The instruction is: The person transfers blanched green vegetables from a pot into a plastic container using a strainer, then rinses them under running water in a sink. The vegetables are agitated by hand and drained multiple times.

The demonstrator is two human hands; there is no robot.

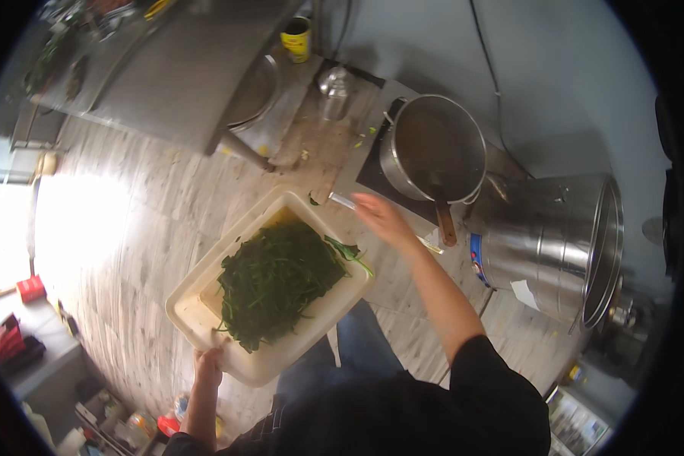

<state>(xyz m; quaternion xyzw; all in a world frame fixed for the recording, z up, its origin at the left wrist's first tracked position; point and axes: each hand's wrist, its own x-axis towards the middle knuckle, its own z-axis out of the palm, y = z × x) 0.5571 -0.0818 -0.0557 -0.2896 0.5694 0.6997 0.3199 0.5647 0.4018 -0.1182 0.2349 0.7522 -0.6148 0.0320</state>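
My left hand (208,365) grips the lower left corner of a cream plastic tub (191,310). Dark green leafy vegetables (279,279) are heaped inside, with some yellowish liquid at the far end. One leafy stem (347,251) hangs over the right rim. My right hand (383,219), blurred, reaches out past the tub's right side, near the induction cooker (370,165). A short pale strip (342,200) shows at its fingertips; whether the hand holds it cannot be made out.
On the cooker stands a metal pot (389,165) with dark contents and a wooden-handled utensil (446,225). A tall steel drum (536,239) is at the right. A steel table (176,74) fills the upper left. A lidded metal container (335,94) stands beyond the tub.
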